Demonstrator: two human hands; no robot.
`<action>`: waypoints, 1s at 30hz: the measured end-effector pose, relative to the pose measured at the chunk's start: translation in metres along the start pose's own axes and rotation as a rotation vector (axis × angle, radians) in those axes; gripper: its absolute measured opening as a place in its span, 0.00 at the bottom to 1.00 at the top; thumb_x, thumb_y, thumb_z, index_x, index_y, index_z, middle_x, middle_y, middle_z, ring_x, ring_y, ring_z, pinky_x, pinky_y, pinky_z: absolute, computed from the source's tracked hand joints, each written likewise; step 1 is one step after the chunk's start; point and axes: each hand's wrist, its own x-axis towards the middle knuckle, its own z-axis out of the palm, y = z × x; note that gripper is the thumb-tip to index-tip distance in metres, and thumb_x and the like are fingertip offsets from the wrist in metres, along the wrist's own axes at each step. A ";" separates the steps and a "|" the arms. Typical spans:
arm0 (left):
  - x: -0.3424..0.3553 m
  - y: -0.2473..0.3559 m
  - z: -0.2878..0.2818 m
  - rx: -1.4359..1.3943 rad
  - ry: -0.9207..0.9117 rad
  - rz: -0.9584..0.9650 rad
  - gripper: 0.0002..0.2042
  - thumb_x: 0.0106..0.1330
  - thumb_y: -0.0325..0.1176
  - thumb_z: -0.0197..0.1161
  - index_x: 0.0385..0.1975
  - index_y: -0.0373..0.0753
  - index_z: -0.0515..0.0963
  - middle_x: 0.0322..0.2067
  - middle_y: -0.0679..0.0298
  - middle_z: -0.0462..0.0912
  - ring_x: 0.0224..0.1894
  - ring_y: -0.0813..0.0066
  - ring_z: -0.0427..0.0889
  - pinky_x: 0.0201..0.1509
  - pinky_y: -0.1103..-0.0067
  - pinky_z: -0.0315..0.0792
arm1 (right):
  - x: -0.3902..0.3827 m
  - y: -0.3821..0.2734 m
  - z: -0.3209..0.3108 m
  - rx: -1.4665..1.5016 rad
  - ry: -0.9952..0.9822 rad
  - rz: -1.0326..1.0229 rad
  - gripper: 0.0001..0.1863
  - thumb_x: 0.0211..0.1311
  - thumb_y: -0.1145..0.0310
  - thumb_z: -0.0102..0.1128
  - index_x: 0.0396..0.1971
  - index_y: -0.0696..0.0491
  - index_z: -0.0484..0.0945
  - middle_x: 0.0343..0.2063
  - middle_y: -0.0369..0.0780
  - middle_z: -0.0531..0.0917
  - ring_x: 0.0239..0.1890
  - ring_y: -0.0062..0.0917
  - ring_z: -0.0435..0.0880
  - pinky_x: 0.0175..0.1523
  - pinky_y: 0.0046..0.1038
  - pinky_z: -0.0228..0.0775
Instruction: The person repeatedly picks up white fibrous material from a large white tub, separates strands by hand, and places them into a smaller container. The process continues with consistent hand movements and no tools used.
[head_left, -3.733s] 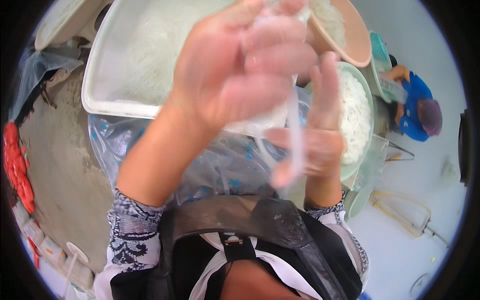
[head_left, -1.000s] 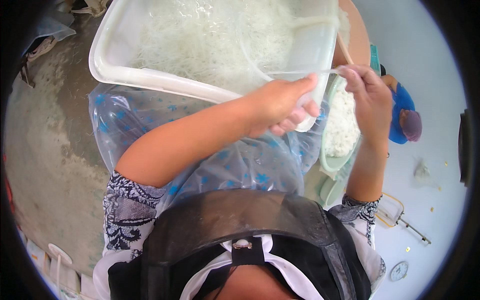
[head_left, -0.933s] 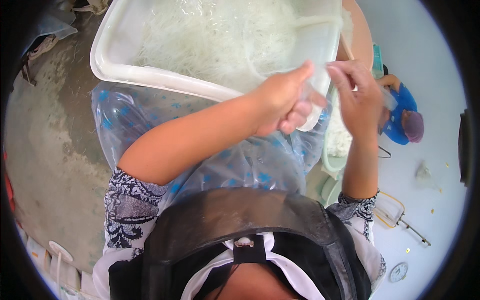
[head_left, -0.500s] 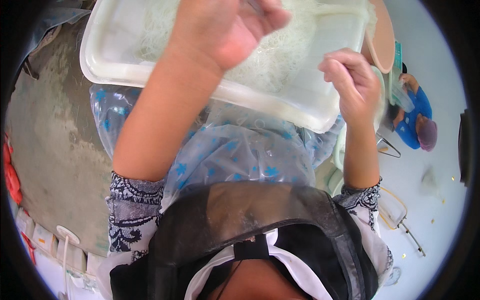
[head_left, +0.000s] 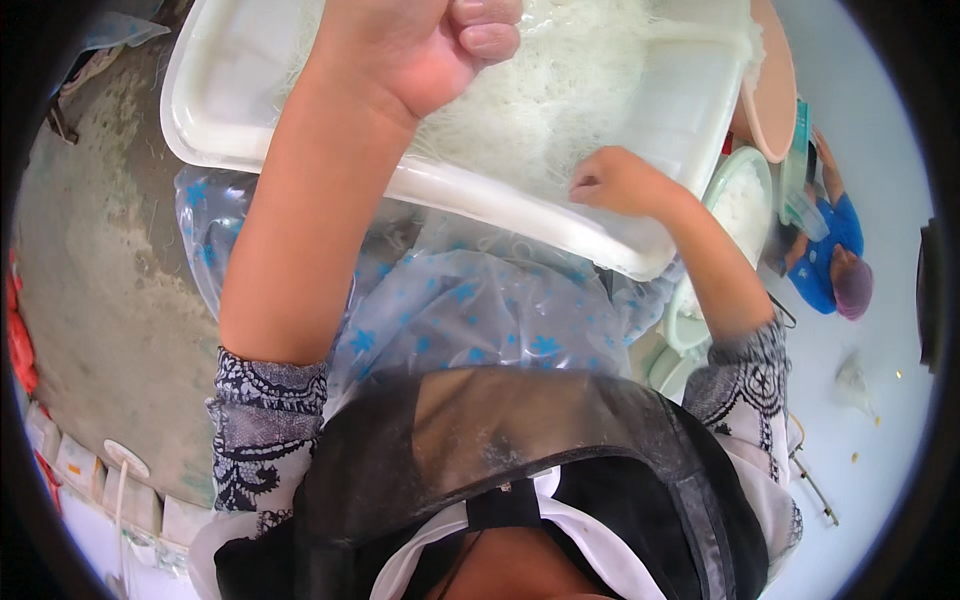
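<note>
A large white plastic tub (head_left: 200,110) lies in front of me, holding a mass of thin white noodles (head_left: 570,90). My left hand (head_left: 420,40) is raised high over the tub, closed in a fist, with noodle strands trailing from it down into the heap. My right hand (head_left: 615,180) rests inside the tub by its near right rim, fingers pinched together on the noodles there. A clear plastic sheet with blue stars (head_left: 470,310) covers my lap under the tub's near edge.
A pale green basin of white noodles (head_left: 745,200) and a beige basin (head_left: 775,90) stand to the right. Beyond them crouches another person in a blue top and purple cap (head_left: 835,260). Rough concrete floor (head_left: 90,280) lies to the left, with red items (head_left: 15,340) at its edge.
My left hand has risen from the tub's right corner up over the noodles, closing into a fist. My right hand has dropped from beside it onto the noodles at the rim.
</note>
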 end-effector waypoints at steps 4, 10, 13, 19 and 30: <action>0.004 -0.004 0.001 0.094 0.002 -0.031 0.15 0.70 0.44 0.39 0.21 0.48 0.59 0.13 0.74 0.56 0.13 0.81 0.55 0.14 0.83 0.51 | -0.101 -0.030 -0.040 0.347 0.354 0.014 0.13 0.58 0.64 0.55 0.31 0.60 0.80 0.22 0.39 0.80 0.23 0.19 0.73 0.31 0.22 0.66; 0.003 -0.028 0.010 0.128 -0.131 -0.257 0.16 0.70 0.46 0.39 0.20 0.48 0.60 0.13 0.74 0.55 0.14 0.81 0.54 0.16 0.83 0.51 | -0.166 -0.056 -0.037 0.439 0.840 0.019 0.15 0.60 0.62 0.55 0.36 0.59 0.80 0.28 0.36 0.81 0.28 0.17 0.73 0.34 0.20 0.66; 0.005 -0.046 0.013 0.061 -0.247 -0.392 0.16 0.70 0.46 0.40 0.20 0.47 0.63 0.13 0.73 0.59 0.14 0.81 0.57 0.17 0.82 0.55 | -0.168 -0.054 -0.036 0.458 0.928 0.061 0.14 0.59 0.63 0.53 0.36 0.58 0.81 0.30 0.36 0.82 0.30 0.17 0.73 0.34 0.18 0.63; 0.000 -0.076 0.015 0.321 -0.093 -0.406 0.16 0.69 0.45 0.43 0.20 0.48 0.60 0.15 0.76 0.57 0.16 0.84 0.54 0.16 0.86 0.50 | -0.120 -0.034 -0.026 0.664 1.016 -0.017 0.13 0.58 0.64 0.52 0.32 0.57 0.81 0.30 0.36 0.82 0.32 0.17 0.75 0.35 0.19 0.61; 0.000 -0.078 0.006 0.639 -0.019 0.226 0.16 0.68 0.45 0.45 0.24 0.40 0.67 0.22 0.61 0.75 0.26 0.71 0.75 0.28 0.76 0.71 | -0.104 -0.045 -0.047 1.338 0.750 -0.534 0.13 0.63 0.66 0.50 0.39 0.61 0.75 0.25 0.40 0.80 0.30 0.20 0.75 0.33 0.20 0.63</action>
